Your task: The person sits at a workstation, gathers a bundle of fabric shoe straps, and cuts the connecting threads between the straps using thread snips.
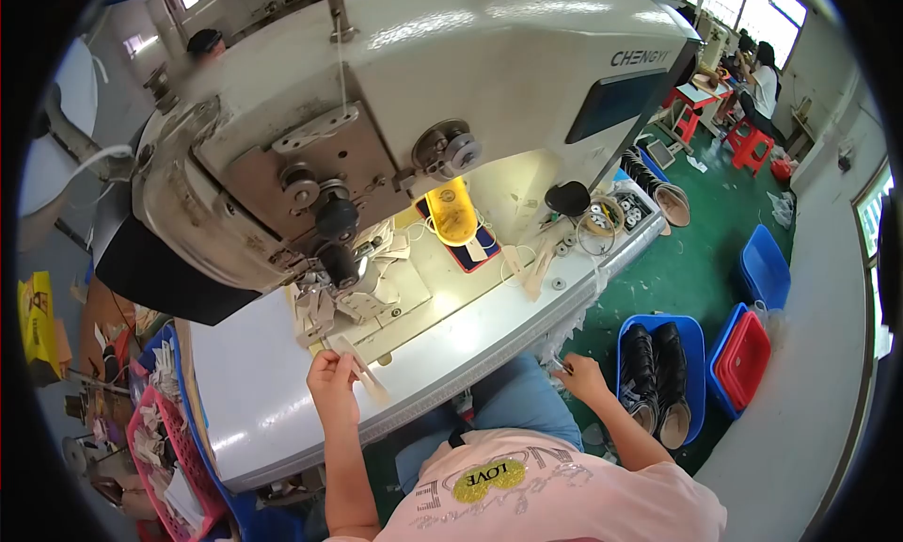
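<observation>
A large sewing machine point(451, 34) stands over a white worktable point(254, 382). My left hand point(334, 380) is closed on a small pale strip point(362, 371) at the table's front edge, just below the needle area, where several light pieces and metal parts crowd together. My right hand point(581, 376) is off the table's front edge, beside my leg, with its fingers closed near some clear plastic point(555, 344); what they hold, if anything, is too small to tell. A yellow container point(451, 213) rests on the machine bed under the lit arm.
Right of me, a blue bin point(696, 391) holds black shoe pieces, with a red basket point(743, 361) beyond. At the left is a pink basket point(160, 457) of scraps. Bobbins fill a tray point(649, 213) at the table's right end. A person point(764, 81) sits far back.
</observation>
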The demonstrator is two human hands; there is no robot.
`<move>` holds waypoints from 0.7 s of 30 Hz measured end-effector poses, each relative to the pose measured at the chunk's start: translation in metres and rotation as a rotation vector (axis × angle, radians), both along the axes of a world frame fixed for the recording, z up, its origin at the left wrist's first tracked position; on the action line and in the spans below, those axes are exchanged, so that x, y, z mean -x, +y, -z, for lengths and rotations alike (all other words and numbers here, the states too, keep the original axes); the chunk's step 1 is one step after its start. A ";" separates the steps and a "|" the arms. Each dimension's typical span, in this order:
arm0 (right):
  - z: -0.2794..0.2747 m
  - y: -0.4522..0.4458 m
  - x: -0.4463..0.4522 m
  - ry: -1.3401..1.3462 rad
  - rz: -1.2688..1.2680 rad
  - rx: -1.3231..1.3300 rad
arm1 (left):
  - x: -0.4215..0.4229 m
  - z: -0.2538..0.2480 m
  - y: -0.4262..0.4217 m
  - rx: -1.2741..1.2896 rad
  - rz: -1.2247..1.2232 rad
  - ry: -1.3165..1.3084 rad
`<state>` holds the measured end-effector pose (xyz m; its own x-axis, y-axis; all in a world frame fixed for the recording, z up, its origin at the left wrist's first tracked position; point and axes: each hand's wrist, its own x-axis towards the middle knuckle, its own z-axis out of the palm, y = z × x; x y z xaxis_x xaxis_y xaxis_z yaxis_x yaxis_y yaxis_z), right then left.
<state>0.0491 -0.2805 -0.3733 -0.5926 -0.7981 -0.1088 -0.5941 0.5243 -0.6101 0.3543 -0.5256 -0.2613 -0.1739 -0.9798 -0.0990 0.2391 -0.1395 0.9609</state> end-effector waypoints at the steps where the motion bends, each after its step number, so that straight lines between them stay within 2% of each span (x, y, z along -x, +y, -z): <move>1: 0.015 0.005 0.002 0.036 -0.001 0.013 | 0.001 -0.001 0.000 0.001 0.008 0.005; 4: 0.044 0.017 0.008 0.099 -0.055 -0.035 | 0.003 -0.007 0.004 -0.005 0.021 0.011; 6: 0.022 0.012 0.003 0.131 -0.024 -0.020 | 0.004 -0.016 0.003 0.011 0.035 0.015; 9: 0.029 0.008 0.009 0.193 -0.015 0.109 | 0.007 -0.037 -0.003 0.009 0.086 0.045; 15: -0.044 -0.040 -0.017 0.050 -0.070 0.391 | 0.017 -0.055 -0.026 0.029 0.202 0.117; 18: -0.070 -0.082 -0.027 0.051 -0.303 0.607 | 0.020 -0.055 -0.040 0.014 0.222 0.160; 21: -0.112 -0.137 -0.061 -0.198 -0.294 0.656 | 0.026 -0.060 -0.045 0.001 0.243 0.144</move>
